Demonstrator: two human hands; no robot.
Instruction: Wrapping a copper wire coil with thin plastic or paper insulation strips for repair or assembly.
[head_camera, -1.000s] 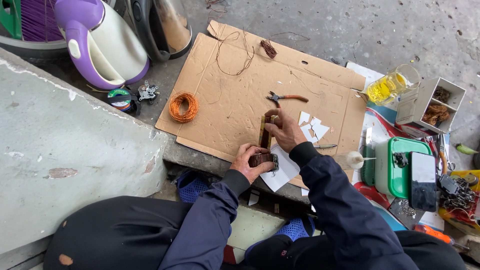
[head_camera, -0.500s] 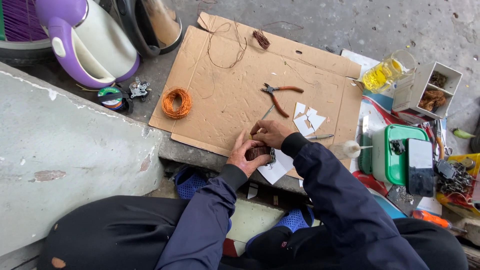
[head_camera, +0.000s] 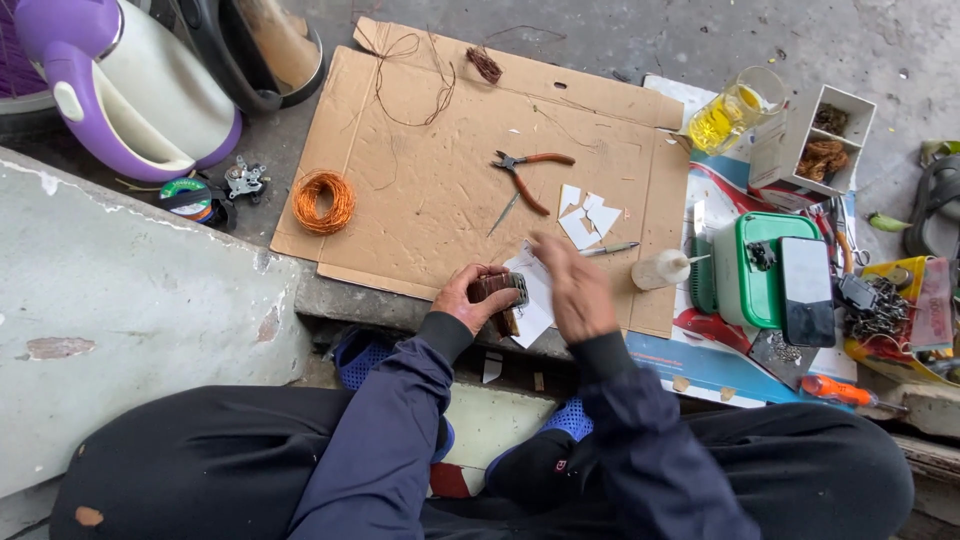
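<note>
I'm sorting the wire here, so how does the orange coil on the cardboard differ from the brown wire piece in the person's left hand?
The orange wire coil is a bright, open ring; the brown wound piece is dark and compact. The orange wire coil lies free on the cardboard sheet, far left; the brown wound piece is gripped in the left hand at the sheet's near edge, with the blurred right hand beside it. Both look like wound wire.

Soft, even daylight fills the scene, with faint shadows and no strong glare. The right hand (head_camera: 578, 290) is smeared by motion blur. Elsewhere the focus is sharp, with slight wide-angle bending at the edges.
</note>
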